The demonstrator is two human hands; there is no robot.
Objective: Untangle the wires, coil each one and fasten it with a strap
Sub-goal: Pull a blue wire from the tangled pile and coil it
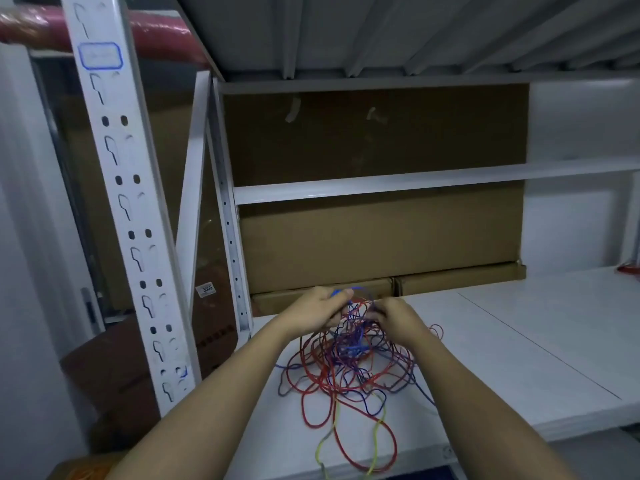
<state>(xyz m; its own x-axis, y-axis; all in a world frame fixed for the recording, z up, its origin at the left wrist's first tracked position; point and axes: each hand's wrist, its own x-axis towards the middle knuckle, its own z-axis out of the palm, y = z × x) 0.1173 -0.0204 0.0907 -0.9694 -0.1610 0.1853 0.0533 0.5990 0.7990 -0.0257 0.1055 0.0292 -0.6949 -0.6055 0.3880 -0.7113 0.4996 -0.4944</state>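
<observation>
A tangle of thin red, blue and yellow-green wires (349, 365) lies on the white shelf board (519, 344), its loops spilling toward the front edge. My left hand (317, 308) grips a blue wire at the top of the tangle, fingers curled round it. Just to the right, my right hand (393, 315) pinches strands of the same bundle. Both hands lift the upper part of the tangle a little above the board. No strap is visible.
Brown cardboard boxes (381, 237) fill the back of the shelf. A white perforated upright (131, 220) stands at the left, with more boxes behind it. A red object (628, 270) sits at the far right edge. A shelf deck hangs overhead.
</observation>
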